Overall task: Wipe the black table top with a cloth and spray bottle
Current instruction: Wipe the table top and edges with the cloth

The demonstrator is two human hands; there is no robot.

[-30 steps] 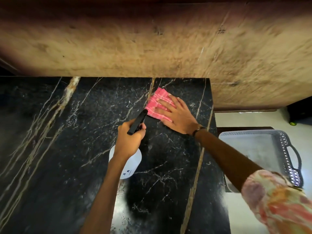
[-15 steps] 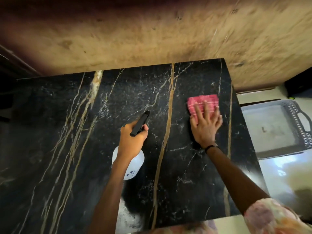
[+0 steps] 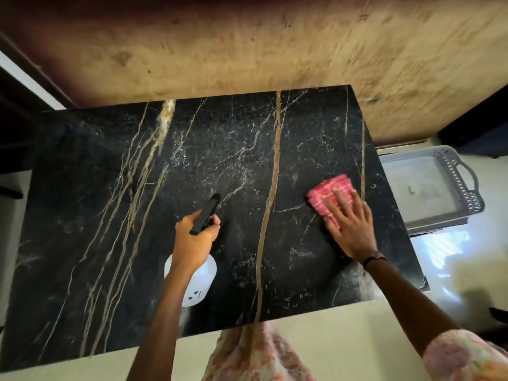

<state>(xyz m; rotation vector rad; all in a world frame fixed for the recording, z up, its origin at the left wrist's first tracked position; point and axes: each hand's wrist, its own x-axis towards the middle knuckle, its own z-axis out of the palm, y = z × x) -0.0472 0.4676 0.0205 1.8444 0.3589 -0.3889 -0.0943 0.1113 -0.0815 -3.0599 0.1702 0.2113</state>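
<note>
The pink cloth (image 3: 328,198) lies near the black tabletop's (image 3: 110,215) right edge, pressed flat under the open right hand (image 3: 350,226): wiping is underway. The left hand (image 3: 195,239) grips the spray bottle (image 3: 196,284), probably held off the surface. Next strokes should run leftward, where wide bare room remains; the grey tray (image 3: 467,193) sits just beyond the edge.

Pastel floral sleeve (image 3: 464,356) — dark band (image 3: 374,258) on right wrist.
</note>
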